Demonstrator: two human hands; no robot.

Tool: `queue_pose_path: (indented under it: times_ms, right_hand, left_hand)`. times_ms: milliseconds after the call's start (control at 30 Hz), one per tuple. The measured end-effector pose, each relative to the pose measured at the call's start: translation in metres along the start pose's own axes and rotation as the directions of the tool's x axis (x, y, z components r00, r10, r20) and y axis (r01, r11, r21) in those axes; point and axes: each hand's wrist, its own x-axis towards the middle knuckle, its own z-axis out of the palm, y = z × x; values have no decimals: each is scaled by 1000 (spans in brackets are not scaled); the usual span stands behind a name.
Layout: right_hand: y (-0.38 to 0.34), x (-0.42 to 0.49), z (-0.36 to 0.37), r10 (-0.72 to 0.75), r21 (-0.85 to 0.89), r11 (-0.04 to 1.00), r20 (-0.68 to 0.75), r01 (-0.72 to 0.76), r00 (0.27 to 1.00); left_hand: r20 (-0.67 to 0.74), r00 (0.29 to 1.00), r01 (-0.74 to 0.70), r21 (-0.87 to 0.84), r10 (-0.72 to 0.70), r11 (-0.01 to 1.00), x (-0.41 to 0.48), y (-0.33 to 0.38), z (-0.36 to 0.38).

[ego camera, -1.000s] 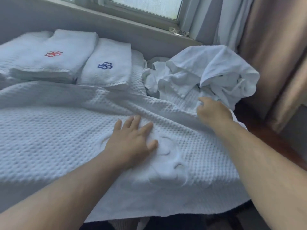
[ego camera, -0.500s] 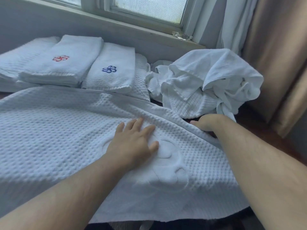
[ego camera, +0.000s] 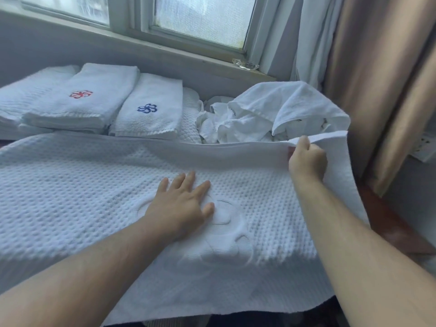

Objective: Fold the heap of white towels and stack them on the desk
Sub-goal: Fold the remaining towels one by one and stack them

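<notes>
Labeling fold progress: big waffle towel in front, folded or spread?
Spread, one corner raised: waffle towel lies flat under the left hand; right hand pinches its far right corner off the surface.
</notes>
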Motion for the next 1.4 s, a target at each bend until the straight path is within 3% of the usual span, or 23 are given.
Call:
queue_pose_path:
  times_ms: [133,367,467,533,633,700,767,867,967,1067,1167,1333,1400]
  right_hand:
    - [49,-25,9,185,85,977,123,-196,975]
    - [61,-15,18,189,206,956,100,-206,977]
    - [59,-3,29,119,153,980,65,-128,991]
    - [59,4,34,-10,52,999,-54,13,998]
    - [62,14,37,-305,-126,952,-292,279,907]
    - [65,13,39,-364,-129,931,-328,341,871]
    - [68,11,39,-295,-19,954,-248,300,923]
    - [72,16,39,9,131,991,-54,-2,999]
    - [73,25,39,193,308,936,-41,-171,980]
    - [76,33,35,259,480,863,-150,-159,954]
    - [80,43,28,327,652,747,-191,-130,926]
    - [82,45,30,338,664,717,-64,-213,939]
    - [83,44,32,300,569,783,11,-253,954]
  left_hand:
    - [34,999,20,10,-20,1000,3,1,1]
    - [47,998,44,7,-44,999,14,1,3]
    - [55,997,50,2,-50,999,24,5,0]
    - [94,992,79,-9,-78,997,32,11,-4]
    - [109,981,158,20,-159,987,47,26,-19]
    - [21,990,140,35,-140,990,66,38,-30]
    - [-183,983,15,-33,-20,999,84,44,-34]
    - [-456,880,-181,-69,131,981,100,43,-23]
    - [-446,893,-116,-105,58,988,116,29,-11]
    - [-475,878,-33,-169,-52,985,127,9,-15]
    - [-484,874,-67,-185,-31,980,124,3,-21]
    - [-512,857,-199,-207,67,958,108,20,-22]
    - [-514,850,-234,-177,113,956,102,23,-23]
